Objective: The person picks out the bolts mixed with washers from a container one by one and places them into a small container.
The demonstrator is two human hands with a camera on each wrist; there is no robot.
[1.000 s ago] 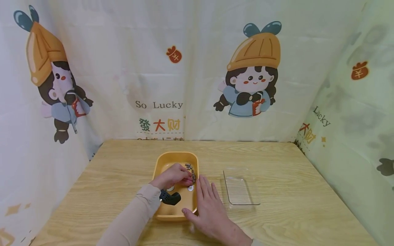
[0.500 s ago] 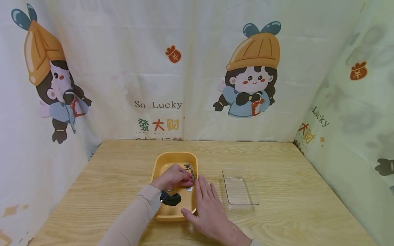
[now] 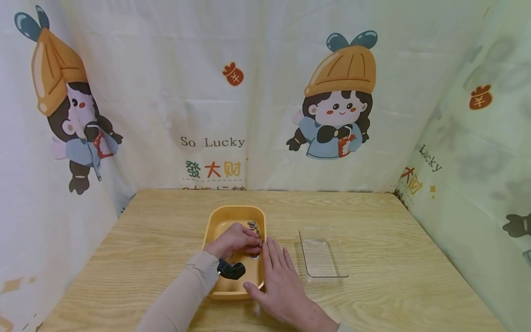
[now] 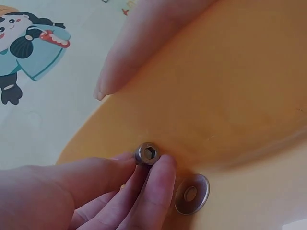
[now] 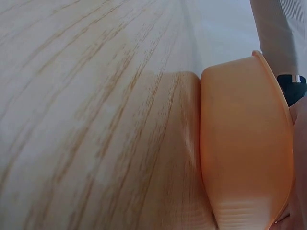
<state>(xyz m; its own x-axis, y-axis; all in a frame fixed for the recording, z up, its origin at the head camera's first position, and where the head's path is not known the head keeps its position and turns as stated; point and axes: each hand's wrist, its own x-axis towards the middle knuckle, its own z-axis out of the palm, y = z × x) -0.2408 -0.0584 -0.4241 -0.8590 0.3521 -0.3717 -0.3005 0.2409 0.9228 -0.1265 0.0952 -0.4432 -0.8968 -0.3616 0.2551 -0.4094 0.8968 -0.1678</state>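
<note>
Taking the yellow tray (image 3: 238,211) as a dial with twelve at its far end, the left hand (image 3: 233,240) reaches in over it and works at about three o'clock, by the right-hand wall. The metal pieces lie along that side: some small bolts (image 3: 252,226) towards one o'clock and a washer (image 3: 255,256) nearer four. That is probably why the hand is angled across the tray, its wrist camera (image 3: 233,270) hanging towards six. The left fingers are nearly closed, the thumb and a fingertip pinching one bolt (image 4: 149,153) from opposite sides. Its head, with a six-sided socket, faces the left wrist view while the shank is hidden by the fingers, a grip that seems suited to so small and round a piece. In that view the washer sits at four o'clock from the bolt, just beside the fingertip. The right hand (image 3: 286,283) grasps nothing: its fingers are straight and close together along the tray's outside from three to four o'clock, with the thumb spread away towards the rim near five. It looks placed there to keep the tray from sliding. Out at three o'clock, apart from the tray, a clear box (image 3: 327,276) stands on the table (image 3: 386,249).
</note>
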